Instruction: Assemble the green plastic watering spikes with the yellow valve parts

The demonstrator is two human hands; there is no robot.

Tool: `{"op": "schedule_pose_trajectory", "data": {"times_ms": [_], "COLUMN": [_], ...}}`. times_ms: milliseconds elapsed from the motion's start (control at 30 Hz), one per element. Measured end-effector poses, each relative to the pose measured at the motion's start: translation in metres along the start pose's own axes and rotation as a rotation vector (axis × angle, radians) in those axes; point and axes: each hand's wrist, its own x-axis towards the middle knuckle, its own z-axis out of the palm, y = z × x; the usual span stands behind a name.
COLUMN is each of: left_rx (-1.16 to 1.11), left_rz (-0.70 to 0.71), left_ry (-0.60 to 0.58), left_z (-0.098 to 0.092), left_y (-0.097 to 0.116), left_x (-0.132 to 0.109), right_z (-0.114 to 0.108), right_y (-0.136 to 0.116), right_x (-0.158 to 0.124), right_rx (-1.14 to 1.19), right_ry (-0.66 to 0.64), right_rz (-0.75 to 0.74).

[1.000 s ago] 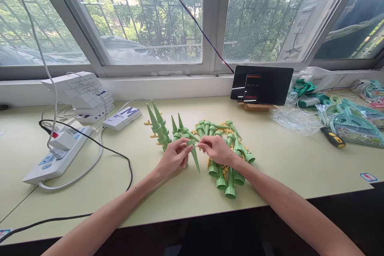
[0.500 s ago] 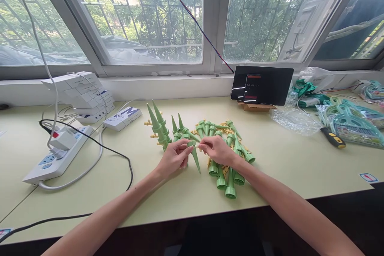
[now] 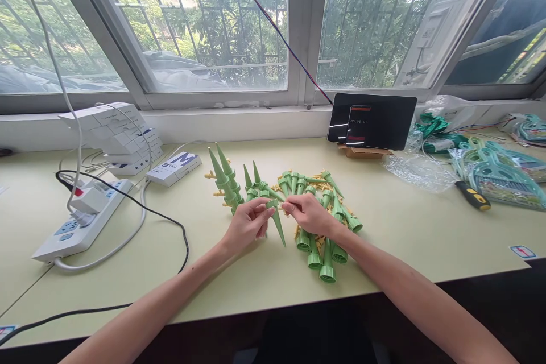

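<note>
Between thumb and fingers, my left hand (image 3: 251, 222) grips a green plastic watering spike (image 3: 278, 226), its point slanting down toward the table. My right hand (image 3: 307, 214) is pinched close beside the spike's capped end; a small yellowish piece shows at the fingertips, mostly hidden. Several loose green spikes (image 3: 327, 268) lie under and around my right hand, with small yellow valves (image 3: 319, 240) scattered among them. Behind my left hand stand stacked spikes (image 3: 226, 179) with yellow valves sticking out of their sides. Shorter spikes (image 3: 256, 173) point upward just right of that stack.
At the left are a white power strip (image 3: 85, 222), a black cable (image 3: 170, 218) and white boxes (image 3: 128, 139). A tablet (image 3: 384, 119) leans at the back on a cardboard stand. Rightward lie a screwdriver (image 3: 473, 195) and bagged teal plastic items (image 3: 503, 173).
Both hands stay in nearly the same place. The fingers of my right hand have shifted very slightly; the spike in my left hand keeps its tilt.
</note>
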Motion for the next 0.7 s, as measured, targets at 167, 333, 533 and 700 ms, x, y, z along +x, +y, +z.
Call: {"op": "schedule_pose_trajectory", "data": {"times_ms": [167, 333, 533, 700], "left_rx": [-0.104, -0.070, 0.008, -0.045], "left_rz": [-0.085, -0.068, 0.010, -0.041], "left_ry": [-0.069, -0.042, 0.017, -0.042], "left_z": [-0.0024, -0.0013, -0.0002, -0.0020], "left_y": [0.0032, 0.0024, -0.0045, -0.0012], "left_x": [0.0014, 0.0021, 0.0018, 0.0021], "right_z": [0.0000, 0.0024, 0.0033, 0.0014], "right_y": [-0.0018, 0.0009, 0.0048, 0.0019], "right_x": [-0.0001, 0.0001, 0.0002, 0.0005], "right_rx": [0.001, -0.027, -0.030, -0.015], "right_ry": [0.016, 0.029, 0.003, 0.007], "right_rz": [-0.038, -0.063, -0.045, -0.038]}}
